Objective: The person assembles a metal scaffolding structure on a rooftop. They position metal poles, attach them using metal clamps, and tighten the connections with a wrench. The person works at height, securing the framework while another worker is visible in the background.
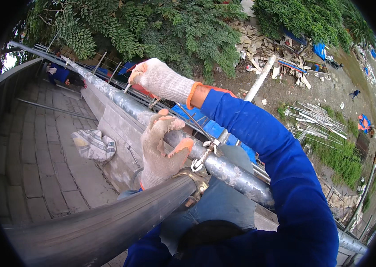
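Both of my hands wear off-white knit gloves with orange on the fingers. My left hand point(156, 149) is at the near side of a long galvanized pipe point(237, 175); its fingers and thumb are apart, with nothing seen between them. Beyond the pipe, my right hand point(165, 82) is raised, fingertips pinched together by a thin pale piece point(127, 87) too small to name. Right of my left hand, a pale-crusted clamp bolt point(204, 155) sits across the pipe. A brass-coloured scaffold coupler point(195, 180) wraps the end of a thick dark tube point(108, 218) in the foreground.
A low concrete wall point(121, 129) runs beside the pipe. On the block paving point(41, 178) lies a crumpled white sack point(93, 145). Another person point(57, 73) is at the far left. Far below are rubble point(257, 49), a pile of poles point(317, 118) and trees point(161, 31).
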The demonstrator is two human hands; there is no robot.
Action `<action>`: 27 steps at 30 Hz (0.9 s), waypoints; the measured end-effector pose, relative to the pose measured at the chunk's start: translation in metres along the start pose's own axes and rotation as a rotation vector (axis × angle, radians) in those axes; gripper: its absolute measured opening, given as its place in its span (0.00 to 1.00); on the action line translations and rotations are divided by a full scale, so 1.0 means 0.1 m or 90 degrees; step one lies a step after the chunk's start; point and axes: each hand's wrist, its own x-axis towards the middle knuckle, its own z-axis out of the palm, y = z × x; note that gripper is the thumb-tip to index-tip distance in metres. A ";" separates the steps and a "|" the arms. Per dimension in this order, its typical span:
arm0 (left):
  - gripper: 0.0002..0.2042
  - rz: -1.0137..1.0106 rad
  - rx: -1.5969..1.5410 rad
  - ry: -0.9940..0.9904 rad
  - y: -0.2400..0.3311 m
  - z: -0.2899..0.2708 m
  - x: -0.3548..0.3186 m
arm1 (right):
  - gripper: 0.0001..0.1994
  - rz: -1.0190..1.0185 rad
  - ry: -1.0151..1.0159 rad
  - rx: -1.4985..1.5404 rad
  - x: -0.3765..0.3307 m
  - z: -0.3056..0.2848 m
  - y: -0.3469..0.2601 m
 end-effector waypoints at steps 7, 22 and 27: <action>0.19 0.057 -0.008 -0.342 0.30 0.06 0.24 | 0.17 0.333 -0.114 0.184 -1.55 -0.19 1.86; 0.11 -0.097 0.037 -0.357 0.43 0.02 0.22 | 0.31 -0.296 -0.014 -0.578 -2.82 -1.18 -1.10; 0.23 -0.136 -0.223 -0.140 0.31 0.12 0.18 | 0.22 -0.511 0.132 -0.288 -1.23 -0.54 -1.07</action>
